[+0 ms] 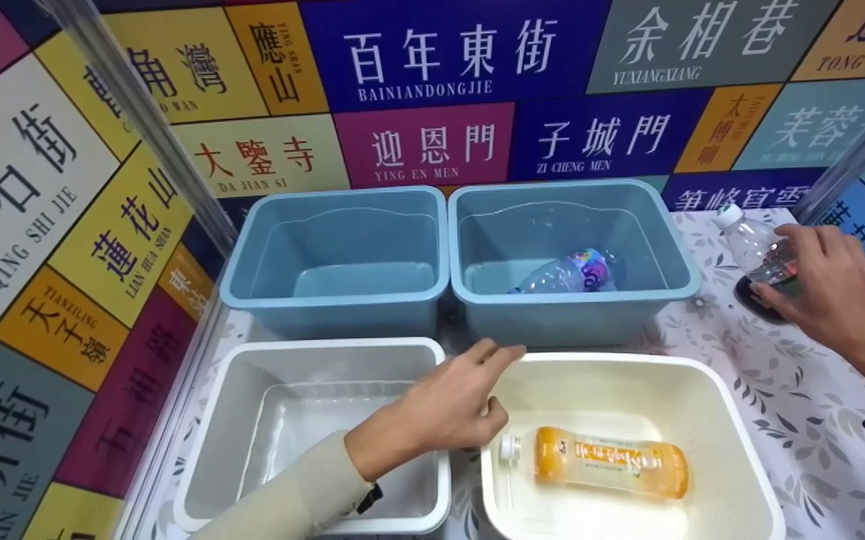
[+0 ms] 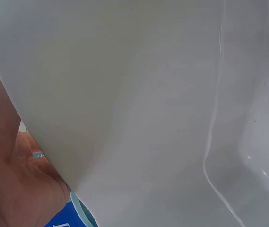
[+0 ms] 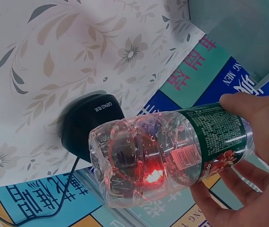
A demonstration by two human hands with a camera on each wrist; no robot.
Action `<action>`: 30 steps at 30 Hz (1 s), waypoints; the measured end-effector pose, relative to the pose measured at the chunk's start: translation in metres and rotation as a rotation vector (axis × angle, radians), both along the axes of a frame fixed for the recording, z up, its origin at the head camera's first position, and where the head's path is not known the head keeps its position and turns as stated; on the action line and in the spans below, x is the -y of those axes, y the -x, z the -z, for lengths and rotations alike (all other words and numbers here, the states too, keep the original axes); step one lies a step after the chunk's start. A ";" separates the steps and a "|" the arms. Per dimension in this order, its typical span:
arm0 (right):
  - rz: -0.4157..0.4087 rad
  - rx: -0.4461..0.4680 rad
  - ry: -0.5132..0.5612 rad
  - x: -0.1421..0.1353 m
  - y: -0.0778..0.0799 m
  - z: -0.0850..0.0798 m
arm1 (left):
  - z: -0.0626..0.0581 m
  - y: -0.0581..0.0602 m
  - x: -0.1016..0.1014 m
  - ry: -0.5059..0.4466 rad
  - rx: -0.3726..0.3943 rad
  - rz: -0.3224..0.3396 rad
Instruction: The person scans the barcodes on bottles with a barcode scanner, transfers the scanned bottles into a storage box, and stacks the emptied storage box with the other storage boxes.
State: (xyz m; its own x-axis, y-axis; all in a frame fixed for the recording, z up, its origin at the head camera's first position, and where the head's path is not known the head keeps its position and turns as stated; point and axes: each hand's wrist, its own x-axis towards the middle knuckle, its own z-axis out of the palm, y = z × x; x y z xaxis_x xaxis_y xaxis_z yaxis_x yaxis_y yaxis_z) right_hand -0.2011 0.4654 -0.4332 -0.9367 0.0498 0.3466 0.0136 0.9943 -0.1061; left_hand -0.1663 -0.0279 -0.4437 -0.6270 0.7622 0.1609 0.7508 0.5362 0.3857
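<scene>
My right hand (image 1: 845,289) grips a clear plastic bottle (image 1: 749,241) with a white cap, at the right of the table. In the right wrist view, the bottle's green label (image 3: 217,137) lies between thumb and fingers. Red light glows on its tilted clear body, just in front of a black corded scanner (image 3: 89,118). My left hand (image 1: 451,397) holds nothing and hangs between the two white bins, loosely curled, its fingertips near the rim of the right white bin (image 1: 736,427). An orange drink bottle (image 1: 612,461) lies on its side in that bin.
Behind stand two light-blue bins; the right blue bin (image 1: 462,277) holds a clear bottle (image 1: 571,271) with a purple label. The left blue bin (image 1: 237,277) and left white bin (image 1: 211,420) sit beside them. Printed panels (image 1: 424,142) wall the back and sides.
</scene>
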 end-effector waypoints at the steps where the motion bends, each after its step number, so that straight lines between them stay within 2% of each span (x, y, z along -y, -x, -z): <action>1: 0.001 -0.003 0.002 0.000 0.000 0.000 | 0.000 0.000 0.000 0.000 0.001 0.000; 7: 0.010 -0.011 0.012 -0.002 0.001 0.001 | 0.000 0.000 0.000 0.000 0.003 0.000; 18: 0.024 0.039 0.170 -0.009 0.003 0.004 | 0.000 0.000 0.000 -0.008 0.004 -0.001; 30: 0.023 0.041 0.161 -0.008 0.003 0.003 | 0.000 0.001 0.000 -0.007 0.011 -0.001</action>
